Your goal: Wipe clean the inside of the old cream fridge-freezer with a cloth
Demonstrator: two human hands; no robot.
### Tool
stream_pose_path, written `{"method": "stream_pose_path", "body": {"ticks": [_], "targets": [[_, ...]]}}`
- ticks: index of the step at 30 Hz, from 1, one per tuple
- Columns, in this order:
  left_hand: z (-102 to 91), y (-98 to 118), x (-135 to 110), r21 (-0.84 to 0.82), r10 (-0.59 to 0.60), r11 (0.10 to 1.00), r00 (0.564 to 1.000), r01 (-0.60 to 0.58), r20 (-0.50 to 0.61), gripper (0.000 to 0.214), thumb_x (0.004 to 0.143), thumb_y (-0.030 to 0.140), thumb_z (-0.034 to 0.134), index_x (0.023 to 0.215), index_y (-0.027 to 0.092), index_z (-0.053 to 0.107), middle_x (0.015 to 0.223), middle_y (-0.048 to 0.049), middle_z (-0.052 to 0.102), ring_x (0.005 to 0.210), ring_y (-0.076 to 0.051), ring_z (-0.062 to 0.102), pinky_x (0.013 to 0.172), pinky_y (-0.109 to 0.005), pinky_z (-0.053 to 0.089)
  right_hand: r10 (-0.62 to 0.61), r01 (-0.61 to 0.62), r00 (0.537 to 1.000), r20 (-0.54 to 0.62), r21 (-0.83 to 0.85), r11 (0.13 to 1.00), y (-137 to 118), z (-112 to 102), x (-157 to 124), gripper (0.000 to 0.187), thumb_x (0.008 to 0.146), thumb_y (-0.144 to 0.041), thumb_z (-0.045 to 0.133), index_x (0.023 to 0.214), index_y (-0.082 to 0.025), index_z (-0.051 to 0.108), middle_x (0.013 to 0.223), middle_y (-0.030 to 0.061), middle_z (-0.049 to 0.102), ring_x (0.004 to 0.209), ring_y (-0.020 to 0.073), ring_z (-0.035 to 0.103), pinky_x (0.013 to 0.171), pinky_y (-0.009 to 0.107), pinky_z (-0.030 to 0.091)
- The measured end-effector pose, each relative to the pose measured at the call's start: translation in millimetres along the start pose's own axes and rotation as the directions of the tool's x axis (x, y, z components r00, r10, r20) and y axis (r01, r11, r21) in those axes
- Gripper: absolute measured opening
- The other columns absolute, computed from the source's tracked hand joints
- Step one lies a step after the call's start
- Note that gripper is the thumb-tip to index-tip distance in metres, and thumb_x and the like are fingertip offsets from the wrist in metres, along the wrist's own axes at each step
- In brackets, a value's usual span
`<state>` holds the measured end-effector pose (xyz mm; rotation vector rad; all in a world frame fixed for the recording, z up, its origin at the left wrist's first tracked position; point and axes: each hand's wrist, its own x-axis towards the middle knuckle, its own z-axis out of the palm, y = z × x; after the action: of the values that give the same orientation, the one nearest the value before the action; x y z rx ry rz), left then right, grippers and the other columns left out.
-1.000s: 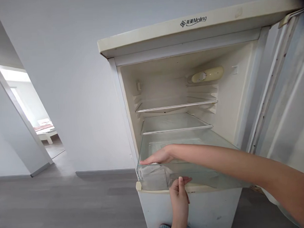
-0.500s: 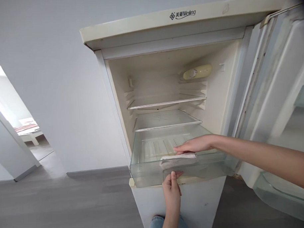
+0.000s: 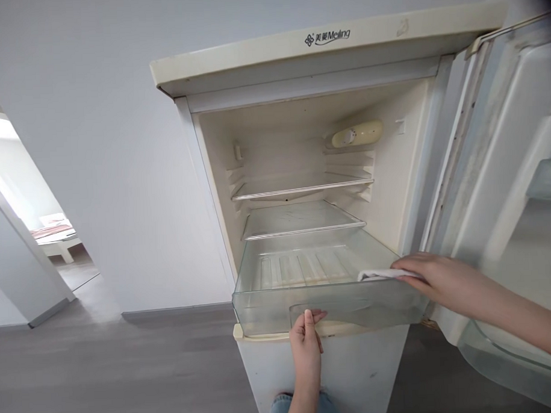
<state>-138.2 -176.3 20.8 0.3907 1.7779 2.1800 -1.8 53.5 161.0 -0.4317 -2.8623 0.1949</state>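
Note:
A clear plastic drawer is pulled partway out of the open fridge. My left hand grips the drawer's front at its handle recess, thumb outside and some fingers behind the plastic. At the front right corner, my right hand is closed on a white cloth, which lies folded over the drawer's top rim. The drawer's ribbed floor shows yellowish stains.
Two glass shelves sit above the drawer, with a yellowish lamp cover at the upper right. The fridge door stands open at right, with clear door bins. A wall is at left; a doorway shows a bed.
My right hand has moved right along the drawer's front rim with the cloth, from the middle to the right corner. The left hand keeps its grip on the drawer.

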Motion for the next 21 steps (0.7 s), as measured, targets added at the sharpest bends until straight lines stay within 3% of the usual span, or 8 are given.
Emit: {"method": "stream_pose_path", "body": {"ticks": [2, 4, 8, 11, 13, 16, 19, 21], "targets": [[0.2, -0.9, 0.5, 0.001, -0.007, 1.0, 1.0, 0.007, -0.002, 0.062, 0.08, 0.068, 0.045, 0.087, 0.011, 0.069, 0.096, -0.0146, 0.075, 0.038, -0.002, 0.031, 0.042, -0.022, 0.027, -0.167, 0.153, 0.919, -0.358, -0.067, 0.986, 9.2, 23.1, -14.5, 0.023, 0.09, -0.04, 0.041, 0.093, -0.027, 0.06, 0.094, 0.0095, 0.064, 0.086, 0.0248, 0.061, 0.066, 0.035, 0.046], [0.5, -2.2, 0.7, -0.002, -0.011, 1.0, 1.0, 0.011, -0.004, 0.062, 0.081, 0.068, 0.044, 0.088, 0.011, 0.069, 0.096, -0.0145, 0.075, 0.039, -0.002, 0.031, 0.042, -0.022, 0.027, -0.273, 0.196, 0.788, -0.552, -0.196, 0.961, 12.6, 46.2, -26.3, 0.019, 0.09, -0.037, 0.043, 0.094, -0.024, 0.057, 0.089, 0.0061, 0.063, 0.081, 0.0229, 0.061, 0.066, 0.035, 0.046], [0.4, -3.5, 0.1, -0.006, 0.002, 1.0, 1.0, -0.003, -0.009, 0.061, 0.082, 0.066, 0.044, 0.089, 0.011, 0.068, 0.093, -0.014, 0.075, 0.04, -0.002, 0.031, 0.043, -0.022, 0.027, -0.404, 0.154, 0.616, -0.677, -0.399, 0.904, 3.8, 78.8, -39.6, 0.014, 0.088, -0.032, 0.051, 0.091, -0.018, 0.055, 0.085, 0.0074, 0.06, 0.081, 0.025, 0.059, 0.073, 0.043, 0.048], [-0.5, -2.6, -0.9, 0.005, -0.003, 1.0, 1.0, 0.003, 0.002, 0.06, 0.083, 0.065, 0.043, 0.09, 0.011, 0.068, 0.093, -0.0142, 0.075, 0.04, -0.002, 0.031, 0.044, -0.022, 0.028, -0.495, 0.217, 0.489, -0.718, -0.45, 0.866, -8.3, 95.0, -44.3, 0.014, 0.084, -0.028, 0.059, 0.092, -0.016, 0.057, 0.097, 0.0123, 0.06, 0.096, 0.0311, 0.058, 0.092, 0.057, 0.045], [-1.2, -2.0, -1.5, 0.012, -0.007, 1.0, 1.0, 0.007, 0.008, 0.06, 0.084, 0.064, 0.043, 0.09, 0.011, 0.068, 0.093, -0.0143, 0.075, 0.04, -0.002, 0.03, 0.044, -0.022, 0.028, -0.501, 0.27, 0.476, -0.723, -0.422, 0.865, -15.7, 107.3, -46.1, 0.012, 0.084, -0.024, 0.058, 0.092, -0.016, 0.057, 0.106, 0.0138, 0.06, 0.108, 0.0343, 0.055, 0.1, 0.063, 0.039], [-1.5, -2.2, -2.0, 0.009, 0.0, 1.0, 1.0, 0.0, -0.001, 0.059, 0.084, 0.064, 0.043, 0.09, 0.011, 0.068, 0.095, -0.0146, 0.074, 0.04, -0.002, 0.03, 0.043, -0.022, 0.027, -0.44, 0.278, 0.531, -0.724, -0.342, 0.898, -23.4, 129.9, -43.7, 0.017, 0.084, -0.025, 0.056, 0.099, -0.016, 0.056, 0.122, 0.0166, 0.054, 0.125, 0.0387, 0.044, 0.104, 0.064, 0.035], [-0.8, -2.5, -1.7, 0.002, 0.002, 1.0, 1.0, -0.002, -0.006, 0.06, 0.083, 0.065, 0.043, 0.091, 0.011, 0.068, 0.096, -0.0156, 0.074, 0.04, -0.002, 0.03, 0.043, -0.022, 0.027, -0.348, 0.22, 0.535, -0.77, -0.271, 0.937, -28.8, 151.6, -31.7, 0.046, 0.084, -0.033, 0.059, 0.123, -0.012, 0.047, 0.14, 0.0224, 0.04, 0.135, 0.0426, 0.031, 0.107, 0.065, 0.029], [0.0, -2.0, -1.5, 0.006, 0.001, 1.0, 1.0, -0.001, -0.008, 0.061, 0.082, 0.066, 0.044, 0.091, 0.01, 0.069, 0.096, -0.0164, 0.074, 0.039, -0.002, 0.031, 0.042, -0.022, 0.026, -0.28, 0.159, 0.501, -0.819, -0.23, 0.96, -33.2, 162.1, -20.1, 0.068, 0.083, -0.039, 0.06, 0.139, -0.01, 0.034, 0.147, 0.0236, 0.032, 0.137, 0.043, 0.026, 0.108, 0.065, 0.027]]}}
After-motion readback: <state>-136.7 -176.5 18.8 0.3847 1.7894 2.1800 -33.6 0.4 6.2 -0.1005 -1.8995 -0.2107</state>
